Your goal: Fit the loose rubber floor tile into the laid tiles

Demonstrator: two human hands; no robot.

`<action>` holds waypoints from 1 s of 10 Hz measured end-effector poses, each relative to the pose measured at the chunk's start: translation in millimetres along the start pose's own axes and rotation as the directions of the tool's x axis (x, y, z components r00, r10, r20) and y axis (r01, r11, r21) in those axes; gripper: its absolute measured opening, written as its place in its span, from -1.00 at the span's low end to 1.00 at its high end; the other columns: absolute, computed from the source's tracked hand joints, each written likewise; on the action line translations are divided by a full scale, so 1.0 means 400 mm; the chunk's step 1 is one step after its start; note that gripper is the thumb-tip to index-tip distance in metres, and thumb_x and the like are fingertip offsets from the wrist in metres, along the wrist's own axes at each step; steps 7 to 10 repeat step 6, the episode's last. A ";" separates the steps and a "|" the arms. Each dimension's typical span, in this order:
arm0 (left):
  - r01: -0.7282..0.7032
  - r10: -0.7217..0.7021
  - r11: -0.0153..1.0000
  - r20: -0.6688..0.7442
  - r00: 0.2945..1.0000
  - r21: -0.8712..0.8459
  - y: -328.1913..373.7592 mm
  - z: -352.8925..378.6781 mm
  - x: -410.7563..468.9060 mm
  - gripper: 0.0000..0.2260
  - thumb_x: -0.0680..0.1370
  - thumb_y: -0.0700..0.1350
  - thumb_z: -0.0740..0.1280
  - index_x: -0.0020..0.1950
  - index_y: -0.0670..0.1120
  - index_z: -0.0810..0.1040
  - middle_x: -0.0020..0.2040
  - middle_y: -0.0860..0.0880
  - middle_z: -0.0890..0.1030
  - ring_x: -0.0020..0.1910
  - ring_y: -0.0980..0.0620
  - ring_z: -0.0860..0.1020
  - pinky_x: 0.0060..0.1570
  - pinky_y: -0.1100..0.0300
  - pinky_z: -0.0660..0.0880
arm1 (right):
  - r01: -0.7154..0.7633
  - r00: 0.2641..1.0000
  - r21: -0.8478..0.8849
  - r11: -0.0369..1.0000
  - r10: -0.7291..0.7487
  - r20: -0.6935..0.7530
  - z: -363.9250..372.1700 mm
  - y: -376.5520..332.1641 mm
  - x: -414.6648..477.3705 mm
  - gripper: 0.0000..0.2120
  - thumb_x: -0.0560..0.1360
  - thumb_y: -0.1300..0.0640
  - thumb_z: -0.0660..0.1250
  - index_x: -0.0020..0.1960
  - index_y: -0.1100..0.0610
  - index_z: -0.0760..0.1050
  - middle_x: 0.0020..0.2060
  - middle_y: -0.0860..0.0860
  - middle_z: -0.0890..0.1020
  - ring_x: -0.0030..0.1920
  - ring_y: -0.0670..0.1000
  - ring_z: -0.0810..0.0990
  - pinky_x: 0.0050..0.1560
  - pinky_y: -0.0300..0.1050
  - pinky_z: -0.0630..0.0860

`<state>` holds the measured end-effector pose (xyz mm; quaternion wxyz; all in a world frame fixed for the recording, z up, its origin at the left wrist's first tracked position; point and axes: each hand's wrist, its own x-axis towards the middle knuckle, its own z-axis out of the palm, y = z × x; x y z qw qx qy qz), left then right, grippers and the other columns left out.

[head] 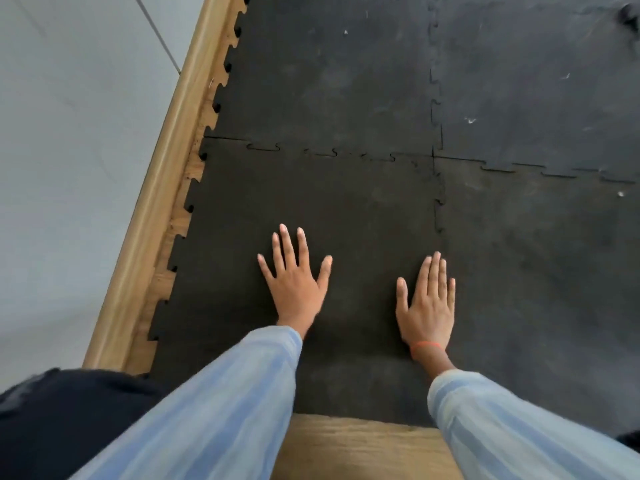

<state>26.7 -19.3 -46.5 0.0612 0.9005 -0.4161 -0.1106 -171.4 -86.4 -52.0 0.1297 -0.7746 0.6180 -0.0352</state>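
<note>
We press our left hand [294,282] and right hand [427,303] flat, fingers spread, gripping nothing, on the loose black interlocking rubber floor tile [346,209], already set among the dark laid rubber tiles [329,81]. Uneven pressure could leave the far toothed seam [332,152] partly unlocked.

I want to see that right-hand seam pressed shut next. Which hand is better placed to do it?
The right hand. Its fingertips already lie flat at the jigsaw seam along the loose tile's right edge. The left hand rests mid-tile, farther from that seam.
</note>
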 end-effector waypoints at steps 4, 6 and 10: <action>0.013 -0.015 1.000 0.088 0.996 0.023 0.068 0.046 -0.257 -0.44 0.57 0.20 0.11 0.54 0.01 0.23 0.56 -0.08 0.17 0.52 -0.11 0.19 0.39 -0.31 0.08 | -0.155 0.986 -0.069 0.986 0.159 0.056 -0.011 -0.003 -0.113 -0.32 0.55 -0.18 0.02 0.55 0.17 0.08 0.55 0.07 0.16 0.54 0.05 0.12 0.51 0.07 -0.01; 0.056 -0.054 0.998 0.518 0.854 0.011 0.101 -0.102 -0.220 -0.35 0.61 0.14 0.16 0.58 -0.04 -0.06 0.59 -0.12 -0.13 0.56 -0.14 -0.05 0.44 -0.17 0.09 | -0.226 0.821 -0.189 0.956 0.291 0.491 -0.144 -0.087 -0.063 -0.27 0.60 -0.15 0.06 0.55 0.23 -0.16 0.57 0.13 -0.13 0.56 0.12 -0.14 0.50 0.20 0.05; 0.056 -0.054 0.998 0.518 0.854 0.011 0.101 -0.102 -0.220 -0.35 0.61 0.14 0.16 0.58 -0.04 -0.06 0.59 -0.12 -0.13 0.56 -0.14 -0.05 0.44 -0.17 0.09 | -0.226 0.821 -0.189 0.956 0.291 0.491 -0.144 -0.087 -0.063 -0.27 0.60 -0.15 0.06 0.55 0.23 -0.16 0.57 0.13 -0.13 0.56 0.12 -0.14 0.50 0.20 0.05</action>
